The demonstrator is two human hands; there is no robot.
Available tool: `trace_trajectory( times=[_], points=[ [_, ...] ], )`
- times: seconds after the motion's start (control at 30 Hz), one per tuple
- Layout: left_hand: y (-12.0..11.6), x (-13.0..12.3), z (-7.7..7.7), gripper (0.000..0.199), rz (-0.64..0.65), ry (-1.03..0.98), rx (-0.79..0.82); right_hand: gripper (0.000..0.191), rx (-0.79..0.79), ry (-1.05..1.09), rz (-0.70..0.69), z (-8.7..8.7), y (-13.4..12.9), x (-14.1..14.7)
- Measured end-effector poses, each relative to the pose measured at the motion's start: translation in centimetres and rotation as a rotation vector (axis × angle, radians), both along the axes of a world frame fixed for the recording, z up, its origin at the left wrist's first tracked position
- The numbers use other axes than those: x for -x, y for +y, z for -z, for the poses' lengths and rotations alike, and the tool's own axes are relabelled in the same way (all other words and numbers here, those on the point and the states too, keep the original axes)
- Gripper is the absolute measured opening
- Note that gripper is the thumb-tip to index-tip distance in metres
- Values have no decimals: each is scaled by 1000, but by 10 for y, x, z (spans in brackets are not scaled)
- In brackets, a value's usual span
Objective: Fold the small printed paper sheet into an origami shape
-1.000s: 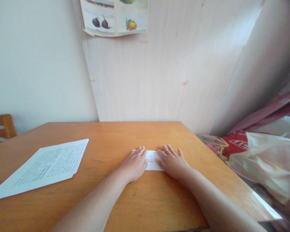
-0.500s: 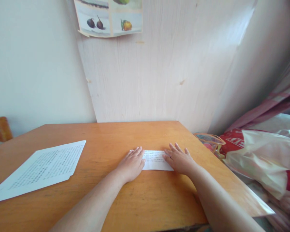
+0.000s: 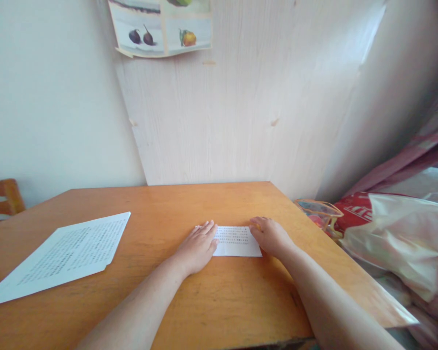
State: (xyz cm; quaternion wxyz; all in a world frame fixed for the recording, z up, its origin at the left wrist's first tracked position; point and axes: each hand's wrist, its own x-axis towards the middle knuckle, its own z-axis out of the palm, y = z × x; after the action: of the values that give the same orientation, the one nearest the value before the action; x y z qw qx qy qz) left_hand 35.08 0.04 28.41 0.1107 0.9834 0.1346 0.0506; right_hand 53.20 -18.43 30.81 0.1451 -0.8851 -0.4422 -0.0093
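A small folded sheet of paper (image 3: 237, 243) with printed text lies on the wooden table in front of me. My left hand (image 3: 199, 245) rests flat across its left end, fingers stretched out, covering that edge. At the other end, my right hand (image 3: 272, 236) has its fingers curled in against the right edge of the paper. The fingertips are at the far right corner, and their exact grip is partly hidden by the hand.
A stack of printed sheets (image 3: 73, 253) lies on the left of the wooden table (image 3: 211, 306). Beyond the right edge are an orange-rimmed basket (image 3: 319, 209) and a pale plastic bag (image 3: 405, 238). A wooden chair (image 3: 12, 197) stands far left; fruit pictures (image 3: 164, 36) hang on the wall.
My right hand has gone from spread fingers lying on the paper to curled fingers at its right edge, uncovering more of that end. My left hand stays in place.
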Motion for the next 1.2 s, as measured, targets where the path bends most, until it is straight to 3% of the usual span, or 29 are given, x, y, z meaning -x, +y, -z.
trace_trajectory(
  times=[0.23,0.37,0.53,1.2],
  points=[
    [5,1,2,59,-54,-186,112,47,-33,25,-65,14,5,0],
    [24,6,2,49,-185,-357,145,47,-25,31,-77,14,5,-1],
    [47,13,2,43,-304,-379,117,44,-9,30,-94,13,4,-2],
    [39,16,-7,12,-251,-238,40,39,14,21,-128,11,2,0]
  ],
)
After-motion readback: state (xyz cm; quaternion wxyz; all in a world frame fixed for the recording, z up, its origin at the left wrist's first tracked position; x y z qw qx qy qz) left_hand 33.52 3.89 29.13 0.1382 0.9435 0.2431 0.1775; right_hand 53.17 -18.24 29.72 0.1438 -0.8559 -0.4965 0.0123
